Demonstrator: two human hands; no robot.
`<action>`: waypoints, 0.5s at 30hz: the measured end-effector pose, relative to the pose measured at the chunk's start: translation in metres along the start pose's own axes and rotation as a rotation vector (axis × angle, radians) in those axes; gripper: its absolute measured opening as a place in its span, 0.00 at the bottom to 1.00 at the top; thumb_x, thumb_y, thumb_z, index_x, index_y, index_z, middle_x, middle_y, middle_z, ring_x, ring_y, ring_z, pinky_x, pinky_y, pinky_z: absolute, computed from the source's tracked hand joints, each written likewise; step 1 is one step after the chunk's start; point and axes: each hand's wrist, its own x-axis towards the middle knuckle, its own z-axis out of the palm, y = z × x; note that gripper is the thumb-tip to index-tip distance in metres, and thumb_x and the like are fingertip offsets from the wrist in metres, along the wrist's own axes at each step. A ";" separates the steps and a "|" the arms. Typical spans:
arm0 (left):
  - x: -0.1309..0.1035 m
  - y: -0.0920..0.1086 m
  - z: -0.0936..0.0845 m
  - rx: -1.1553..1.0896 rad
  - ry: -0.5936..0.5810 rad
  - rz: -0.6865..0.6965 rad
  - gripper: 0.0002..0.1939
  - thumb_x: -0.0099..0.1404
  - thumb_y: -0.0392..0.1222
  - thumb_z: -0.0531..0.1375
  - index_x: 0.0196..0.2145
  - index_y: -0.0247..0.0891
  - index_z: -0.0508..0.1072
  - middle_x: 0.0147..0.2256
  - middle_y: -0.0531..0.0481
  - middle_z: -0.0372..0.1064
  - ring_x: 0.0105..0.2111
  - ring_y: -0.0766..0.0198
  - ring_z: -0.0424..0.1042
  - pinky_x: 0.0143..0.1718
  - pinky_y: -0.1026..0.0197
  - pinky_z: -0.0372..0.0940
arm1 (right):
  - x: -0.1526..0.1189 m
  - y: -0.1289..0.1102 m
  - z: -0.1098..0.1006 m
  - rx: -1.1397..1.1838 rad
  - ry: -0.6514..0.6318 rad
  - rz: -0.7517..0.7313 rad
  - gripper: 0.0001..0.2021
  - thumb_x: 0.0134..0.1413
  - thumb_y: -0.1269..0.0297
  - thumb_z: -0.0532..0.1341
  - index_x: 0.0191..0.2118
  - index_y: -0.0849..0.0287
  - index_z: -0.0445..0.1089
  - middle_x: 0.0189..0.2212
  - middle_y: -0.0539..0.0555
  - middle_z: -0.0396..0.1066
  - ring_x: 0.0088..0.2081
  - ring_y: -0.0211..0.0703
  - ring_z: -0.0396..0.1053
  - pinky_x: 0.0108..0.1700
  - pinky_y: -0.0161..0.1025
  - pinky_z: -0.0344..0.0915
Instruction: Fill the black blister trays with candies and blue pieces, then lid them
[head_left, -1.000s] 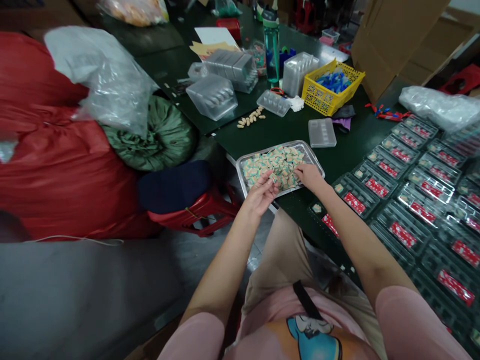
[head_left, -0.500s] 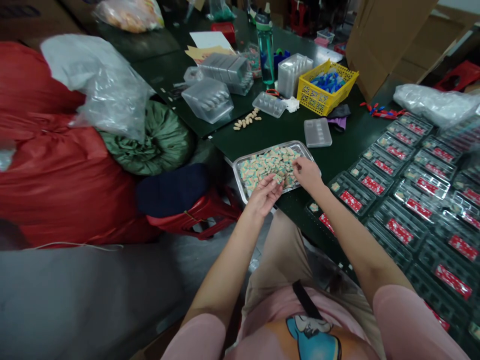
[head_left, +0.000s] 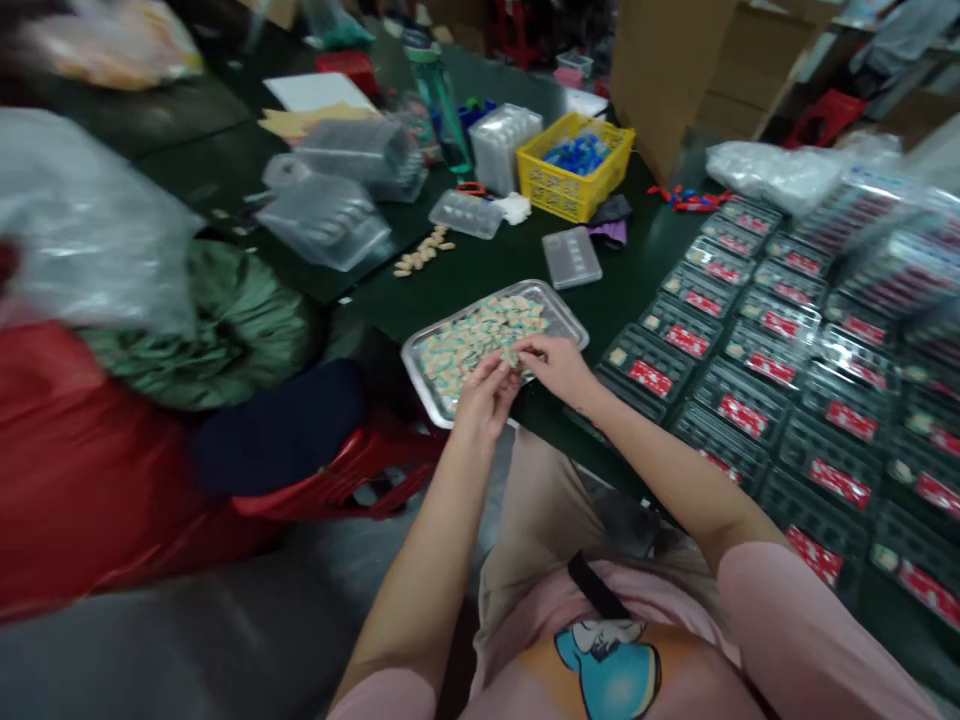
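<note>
A metal tray (head_left: 422, 385) filled with small flat cream-and-teal pieces (head_left: 472, 335) lies at the table's near edge. Over its front rim, my left hand (head_left: 486, 398) has its fingers closed on a small cream-and-teal piece (head_left: 510, 357). My right hand (head_left: 559, 368) meets it from the right, its thumb and fingertips pinched at that same piece. Whether either hand holds more pieces is hidden by the fingers. To the right, rows of clear plastic packs with red labels (head_left: 650, 378) cover the table; some have a cream piece in one corner.
A yellow basket (head_left: 555, 190) with blue items stands behind the tray, beside a green bottle (head_left: 442, 105). Clear plastic trays (head_left: 322, 215) and wooden pegs (head_left: 424, 250) lie to the left. A red stool (head_left: 337, 470) and large sacks (head_left: 67, 470) stand left of my legs.
The view has swung to the right. My right hand has left the pieces in the tray and come to my left hand, fingertips now together at a small piece.
</note>
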 end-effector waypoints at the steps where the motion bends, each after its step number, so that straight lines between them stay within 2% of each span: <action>1: 0.002 -0.002 0.001 0.031 0.008 0.014 0.11 0.54 0.25 0.66 0.33 0.37 0.75 0.27 0.53 0.73 0.27 0.70 0.74 0.30 0.70 0.68 | -0.002 -0.001 -0.002 -0.008 0.006 0.005 0.09 0.58 0.74 0.59 0.38 0.57 0.76 0.39 0.51 0.78 0.43 0.41 0.73 0.49 0.36 0.65; 4: 0.009 -0.011 0.008 0.103 0.030 0.069 0.11 0.53 0.27 0.67 0.33 0.39 0.76 0.27 0.54 0.73 0.27 0.70 0.73 0.31 0.69 0.69 | -0.008 -0.004 -0.015 -0.019 0.001 0.013 0.06 0.60 0.70 0.60 0.38 0.56 0.75 0.39 0.48 0.77 0.43 0.39 0.73 0.49 0.34 0.64; 6: 0.012 -0.018 0.018 0.134 -0.005 0.128 0.12 0.52 0.28 0.68 0.33 0.40 0.76 0.28 0.55 0.74 0.29 0.70 0.73 0.33 0.68 0.70 | -0.014 -0.007 -0.029 -0.035 0.033 0.009 0.03 0.59 0.65 0.63 0.38 0.57 0.74 0.38 0.47 0.76 0.41 0.36 0.72 0.47 0.32 0.65; 8: 0.009 -0.026 0.031 0.186 -0.093 0.176 0.12 0.52 0.29 0.68 0.34 0.40 0.75 0.31 0.56 0.74 0.32 0.68 0.74 0.37 0.65 0.71 | -0.022 -0.007 -0.046 -0.044 0.087 0.012 0.05 0.56 0.62 0.66 0.37 0.56 0.73 0.37 0.44 0.74 0.39 0.34 0.71 0.46 0.30 0.65; 11: -0.005 -0.041 0.057 0.281 -0.230 0.230 0.12 0.52 0.31 0.69 0.34 0.40 0.74 0.31 0.58 0.73 0.34 0.67 0.73 0.40 0.64 0.71 | -0.040 -0.001 -0.076 0.010 0.126 0.025 0.05 0.55 0.65 0.66 0.38 0.55 0.71 0.33 0.42 0.73 0.37 0.33 0.71 0.43 0.30 0.66; 15: -0.034 -0.071 0.093 0.353 -0.304 0.226 0.16 0.46 0.34 0.71 0.34 0.39 0.75 0.30 0.57 0.71 0.31 0.70 0.72 0.37 0.67 0.69 | -0.075 0.011 -0.118 0.040 0.125 0.036 0.07 0.55 0.69 0.65 0.40 0.59 0.73 0.31 0.46 0.74 0.35 0.36 0.71 0.42 0.33 0.65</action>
